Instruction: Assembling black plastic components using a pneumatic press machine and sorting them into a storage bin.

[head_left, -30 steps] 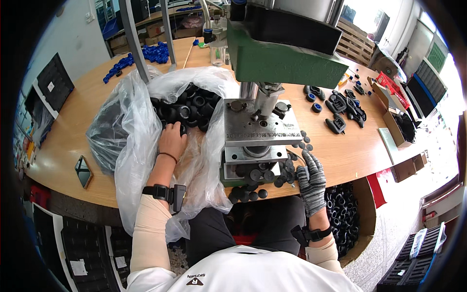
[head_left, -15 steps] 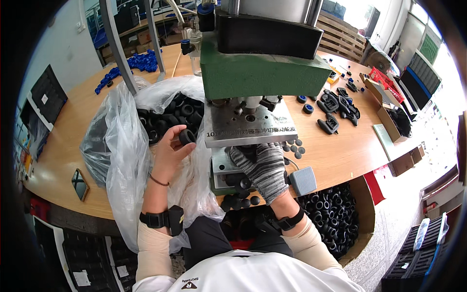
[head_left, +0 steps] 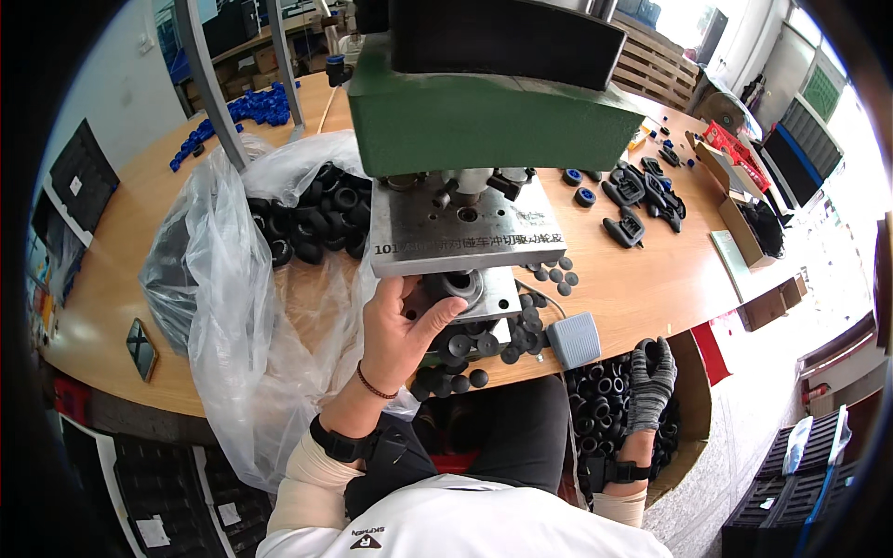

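My bare left hand (head_left: 402, 325) reaches under the grey upper plate (head_left: 465, 223) of a green press (head_left: 484, 112). Its thumb and fingers close around a black rubber ring (head_left: 458, 284) that sits on the lower die (head_left: 498, 298). My right hand (head_left: 651, 381), in a grey and black glove, hangs below the table's edge over a bin of black rings (head_left: 600, 400), its back toward me. Its fingers are curled and I cannot see whether they hold anything.
A clear plastic bag (head_left: 223, 307) full of black rings (head_left: 307, 223) lies left of the press. Loose black discs (head_left: 553, 274) and a grey pedal box (head_left: 572, 339) sit by the die. Blue caps (head_left: 233, 112), black parts (head_left: 642, 200), cardboard boxes (head_left: 735, 186) and a phone (head_left: 141, 349) lie on the wooden table (head_left: 642, 288).
My left hand carried a black ring from the bag to the die. My right hand left the die and dropped to the bin below the table's edge.
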### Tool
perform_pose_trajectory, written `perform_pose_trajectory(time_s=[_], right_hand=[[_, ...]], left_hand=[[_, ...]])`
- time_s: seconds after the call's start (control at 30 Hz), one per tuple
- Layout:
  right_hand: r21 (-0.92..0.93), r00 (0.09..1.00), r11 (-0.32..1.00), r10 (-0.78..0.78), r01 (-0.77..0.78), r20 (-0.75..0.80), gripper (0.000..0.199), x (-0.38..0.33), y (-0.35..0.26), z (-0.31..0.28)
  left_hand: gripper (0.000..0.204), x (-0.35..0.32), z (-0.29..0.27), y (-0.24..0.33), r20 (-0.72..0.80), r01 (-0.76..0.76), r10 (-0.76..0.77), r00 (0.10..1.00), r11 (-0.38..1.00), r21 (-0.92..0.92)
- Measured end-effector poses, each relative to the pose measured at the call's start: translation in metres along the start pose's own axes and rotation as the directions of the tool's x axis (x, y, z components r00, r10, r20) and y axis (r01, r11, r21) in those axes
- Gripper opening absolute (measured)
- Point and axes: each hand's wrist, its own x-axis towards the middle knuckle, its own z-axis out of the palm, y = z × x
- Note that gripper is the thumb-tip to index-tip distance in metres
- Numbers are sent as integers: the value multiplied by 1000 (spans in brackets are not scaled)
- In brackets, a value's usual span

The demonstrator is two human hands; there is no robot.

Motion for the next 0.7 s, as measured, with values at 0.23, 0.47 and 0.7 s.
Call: perform_pose_trajectory(time_s=[0.23, 0.47, 0.7], right_hand=[[-225, 995, 970, -95, 96, 14, 51, 8, 15, 21], [67, 874, 897, -441, 437, 206, 41, -11, -63, 60], [-195, 802, 798, -488, 570, 345, 39, -29, -46, 76]], left_hand=[[51, 8, 2, 5, 137, -272, 266, 954, 583, 765], [51, 6, 5, 2, 114, -259, 262, 958, 629, 733], [54, -1, -1, 1, 61, -254, 288, 956, 702, 665]])
